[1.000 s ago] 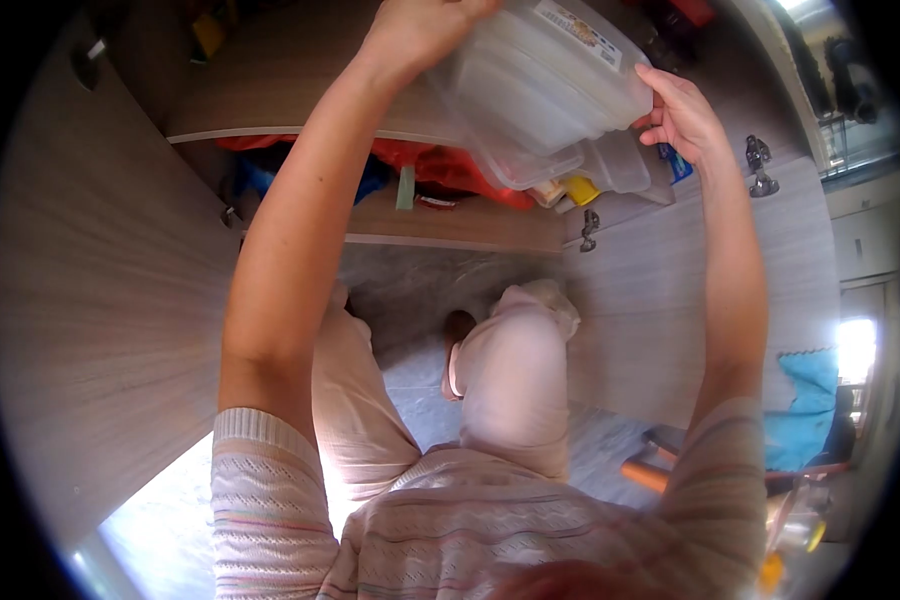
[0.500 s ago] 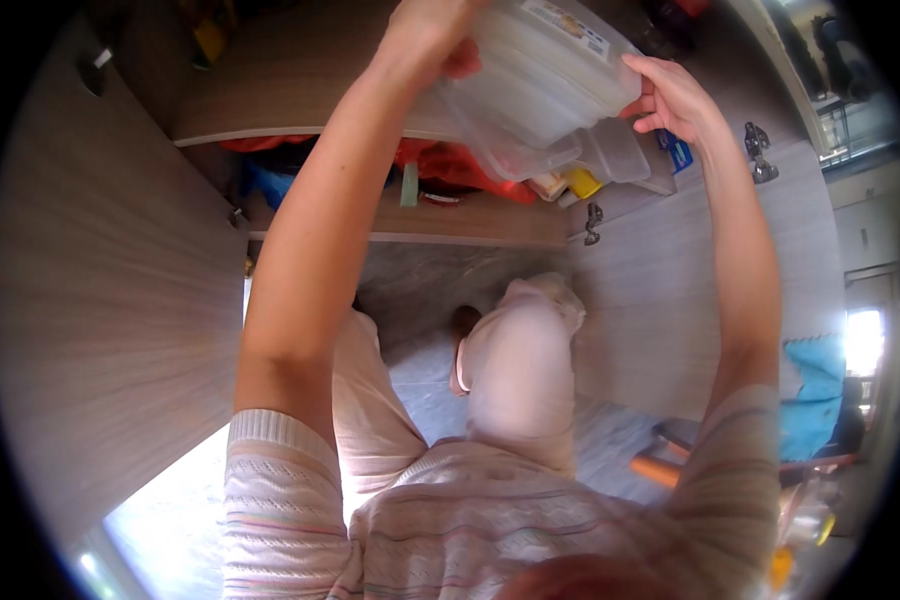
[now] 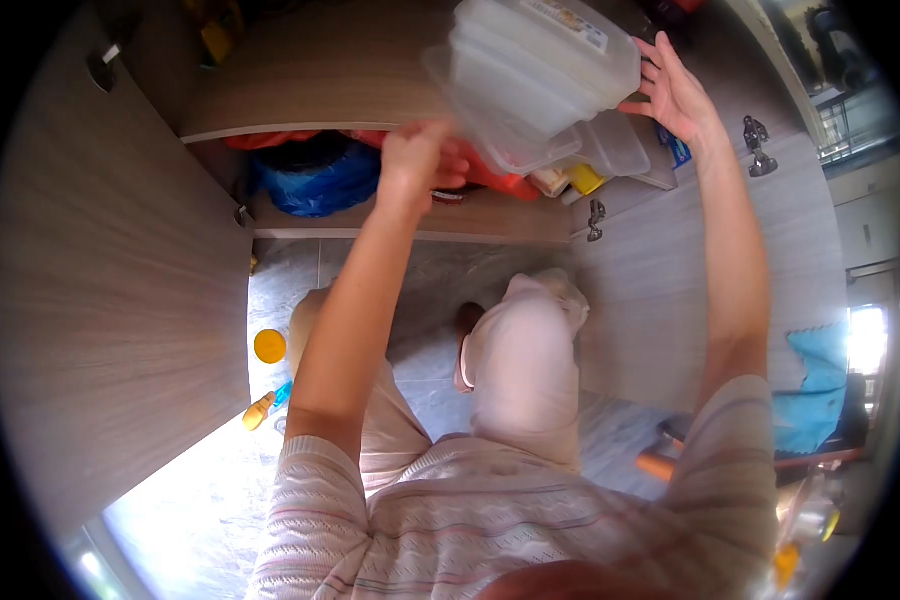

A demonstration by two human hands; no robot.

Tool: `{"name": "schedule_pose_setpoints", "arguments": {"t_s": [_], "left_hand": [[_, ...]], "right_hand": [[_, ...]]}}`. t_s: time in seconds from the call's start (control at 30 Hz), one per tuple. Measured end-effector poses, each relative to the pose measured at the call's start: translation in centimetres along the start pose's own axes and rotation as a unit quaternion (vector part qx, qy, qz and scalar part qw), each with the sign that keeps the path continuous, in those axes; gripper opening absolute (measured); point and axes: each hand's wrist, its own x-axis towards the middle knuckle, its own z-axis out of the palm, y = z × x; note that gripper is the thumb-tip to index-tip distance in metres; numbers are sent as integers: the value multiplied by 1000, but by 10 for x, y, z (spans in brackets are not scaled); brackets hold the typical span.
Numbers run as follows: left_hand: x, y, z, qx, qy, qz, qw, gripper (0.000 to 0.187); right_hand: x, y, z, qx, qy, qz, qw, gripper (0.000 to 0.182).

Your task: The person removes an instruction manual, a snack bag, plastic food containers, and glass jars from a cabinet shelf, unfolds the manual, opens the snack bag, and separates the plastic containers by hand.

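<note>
Open wooden cupboard, seen from above and looking down past the person's own knees to a grey tiled floor (image 3: pixel 300 270). Two shelves in view: the upper shelf (image 3: pixel 310 80) is pale wood, the lower shelf (image 3: pixel 440 225) crowded with a blue bag (image 3: pixel 315 180), something red (image 3: pixel 505 183) and a small yellow object (image 3: pixel 583 181). Cupboard door (image 3: pixel 110 300) stands open at the left. A stack of clear plastic containers (image 3: pixel 540 75), nested and tilted, sits at the front edge of the upper shelf, its label side upward; a further clear container (image 3: pixel 615 145) shows just below it. Right hand (image 3: pixel 670 90) is up beside the stack's right end, fingers spread and open, palm toward it; whether it touches cannot be told. Left hand (image 3: pixel 415 165) is lower, loosely curled, just under the stack's left corner and in front of the lower shelf, gripping nothing that shows. On the floor at the left lie a yellow lid (image 3: pixel 269 346) and a small yellow-and-blue bottle (image 3: pixel 265 405), well apart from the hands.
</note>
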Motion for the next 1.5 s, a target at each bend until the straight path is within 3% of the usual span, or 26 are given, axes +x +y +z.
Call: {"name": "schedule_pose_setpoints", "arguments": {"t_s": [0.2,0.3,0.43,0.6,0.73,0.93,1.0,1.1,1.23,1.5], "left_hand": [[13,-23,14,36,-83,-78,993,71],[19,-28,22,-13,-126,-68,990,63],[22,-34,23,-69,-87,-41,993,44],[14,-17,-8,-67,-37,16,997,39],[12,12,-48,-67,42,58,995,36],[23,35,-131,-91,134,120,980,42],[15,45,-145,-90,150,137,975,46],[11,53,-157,-86,178,168,966,50],[9,58,-172,-80,192,190,959,51],[1,62,-164,-89,199,174,960,54]], "right_hand": [[12,9,12,7,-30,13,999,63],[9,12,22,34,-27,37,998,55],[9,10,31,43,-22,45,998,47],[23,8,69,62,-30,8,998,43],[43,-2,148,34,-46,-3,998,43],[76,-20,248,65,-63,21,996,55],[68,-27,279,59,-31,32,997,52],[78,-31,304,51,-62,31,996,53],[74,-31,323,61,-35,27,997,57],[50,-31,299,46,-48,3,998,65]]}}
